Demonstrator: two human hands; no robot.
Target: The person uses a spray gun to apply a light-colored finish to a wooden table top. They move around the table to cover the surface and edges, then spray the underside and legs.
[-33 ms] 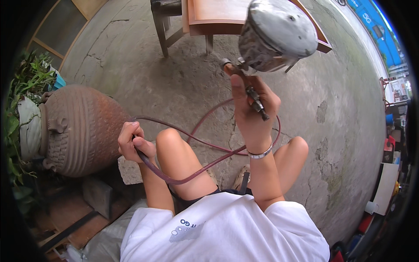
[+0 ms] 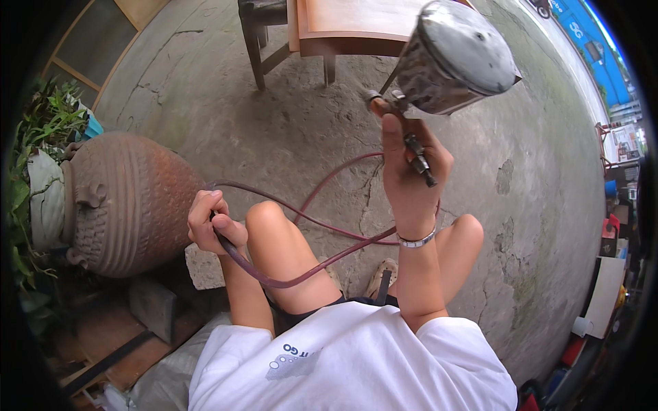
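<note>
My right hand is closed round the grip of a spray gun, raised in front of my knees. A large, paint-stained metal cup sits on the gun, tilted to the right. Beyond it stands a brown wooden piece of furniture with a flat, glossy top; the cup covers part of it. My left hand is closed round a dark red hose beside my left knee. The hose loops across in front of my legs and passes behind my right wrist.
A big ribbed clay jar lies at the left, near green plants. Below it are a stone block and wooden boards. A dark wooden stool stands by the furniture. Cracked concrete floor stretches to assorted items along the right edge.
My right hand and the spray gun have shifted to the right, taking part of the hose along. My left hand has barely moved.
</note>
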